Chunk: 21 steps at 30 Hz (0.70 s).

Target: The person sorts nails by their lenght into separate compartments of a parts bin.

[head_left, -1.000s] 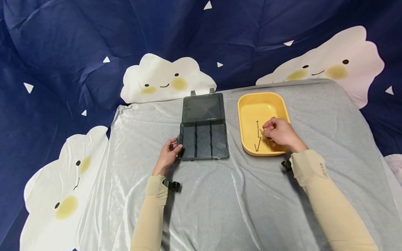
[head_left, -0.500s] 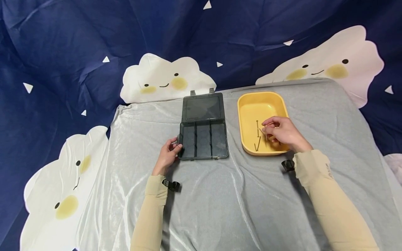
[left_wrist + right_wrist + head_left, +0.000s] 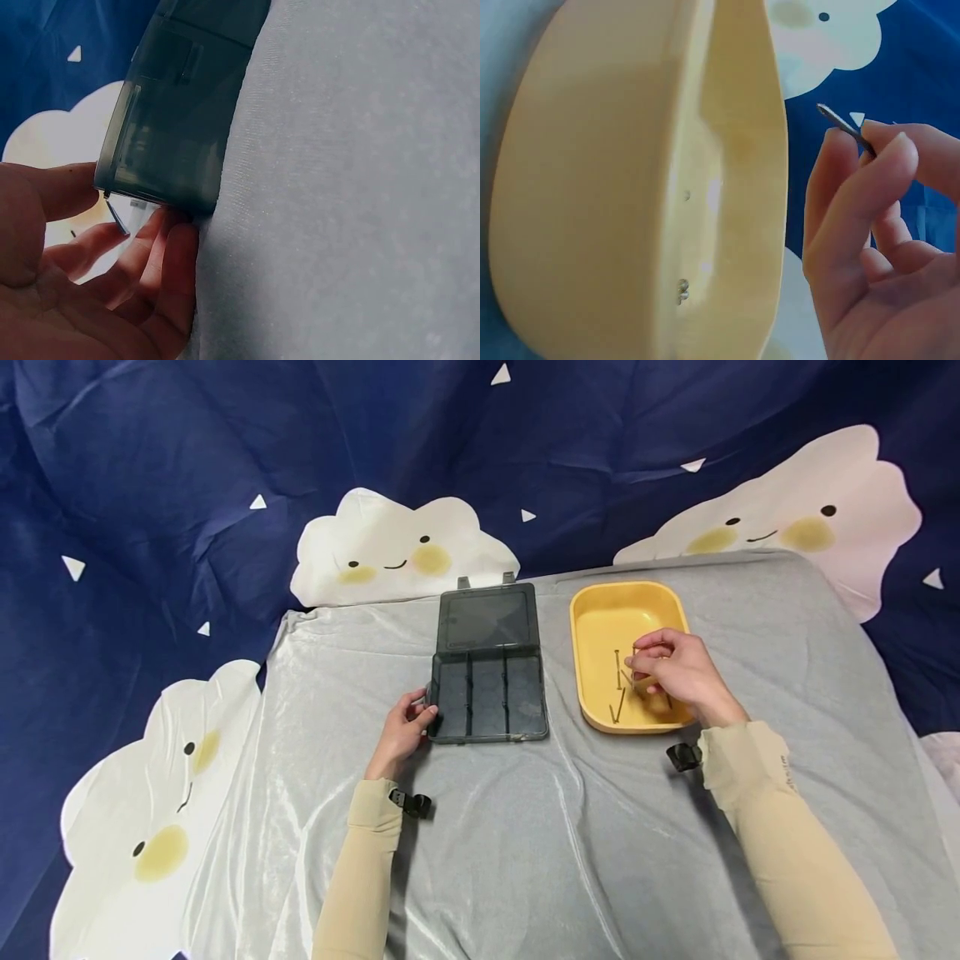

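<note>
A dark translucent compartment box (image 3: pixel 487 697) lies on the grey cloth with its lid (image 3: pixel 487 617) folded back. My left hand (image 3: pixel 401 735) grips its left side, thumb (image 3: pixel 71 187) at the rim and fingers curled against the outer wall. To the right stands a yellow tray (image 3: pixel 615 620) with several long thin screws (image 3: pixel 618 670) on its bottom. Above that tray my right hand (image 3: pixel 684 672) pinches one screw (image 3: pixel 844 126) between thumb and fingertips. Its pointed end sticks out, and the fingers hide the rest.
A grey cloth (image 3: pixel 480 827) covers the table. Behind it hangs a dark blue curtain (image 3: pixel 570 435) with white cloud prints. The box and the tray stand side by side with a narrow gap of cloth between them.
My right hand has risen slightly within the tray area, with the pinched screw now clearer between the fingers. The left hand and the box have stayed in place.
</note>
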Each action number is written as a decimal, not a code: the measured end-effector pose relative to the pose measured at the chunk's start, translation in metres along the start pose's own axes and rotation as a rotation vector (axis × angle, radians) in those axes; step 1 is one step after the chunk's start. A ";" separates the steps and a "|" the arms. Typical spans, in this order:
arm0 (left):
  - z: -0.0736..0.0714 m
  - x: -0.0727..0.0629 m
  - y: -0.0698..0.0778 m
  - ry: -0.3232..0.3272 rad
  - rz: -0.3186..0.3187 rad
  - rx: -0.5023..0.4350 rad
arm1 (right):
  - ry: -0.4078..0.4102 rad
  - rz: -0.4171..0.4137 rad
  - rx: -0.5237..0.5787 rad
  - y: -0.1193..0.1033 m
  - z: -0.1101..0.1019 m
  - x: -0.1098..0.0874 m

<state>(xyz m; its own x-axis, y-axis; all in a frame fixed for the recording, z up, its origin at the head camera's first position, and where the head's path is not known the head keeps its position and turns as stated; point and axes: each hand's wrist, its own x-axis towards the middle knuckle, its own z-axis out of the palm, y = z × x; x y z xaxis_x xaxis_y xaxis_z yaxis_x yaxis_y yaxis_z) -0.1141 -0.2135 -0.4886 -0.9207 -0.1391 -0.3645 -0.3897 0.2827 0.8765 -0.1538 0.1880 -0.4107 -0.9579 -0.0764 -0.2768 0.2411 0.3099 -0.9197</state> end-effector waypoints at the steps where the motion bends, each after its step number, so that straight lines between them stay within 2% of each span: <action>1: 0.000 0.000 0.000 0.001 0.000 0.000 | 0.007 -0.001 0.009 -0.001 0.001 0.000; 5: 0.000 0.000 -0.001 0.003 -0.005 -0.006 | 0.030 -0.012 0.073 -0.004 0.004 0.000; 14: 0.000 0.004 -0.007 0.003 -0.007 -0.033 | 0.054 -0.041 0.356 -0.012 0.014 -0.001; 21: -0.001 0.001 -0.003 -0.015 -0.008 -0.040 | 0.050 -0.052 0.402 -0.018 0.024 0.000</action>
<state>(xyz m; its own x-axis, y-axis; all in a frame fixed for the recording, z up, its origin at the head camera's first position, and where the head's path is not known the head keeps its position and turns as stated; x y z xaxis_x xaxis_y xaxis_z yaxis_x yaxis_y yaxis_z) -0.1139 -0.2150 -0.4913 -0.9178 -0.1269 -0.3763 -0.3965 0.2435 0.8851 -0.1541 0.1599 -0.4004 -0.9743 -0.0330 -0.2228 0.2249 -0.0893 -0.9703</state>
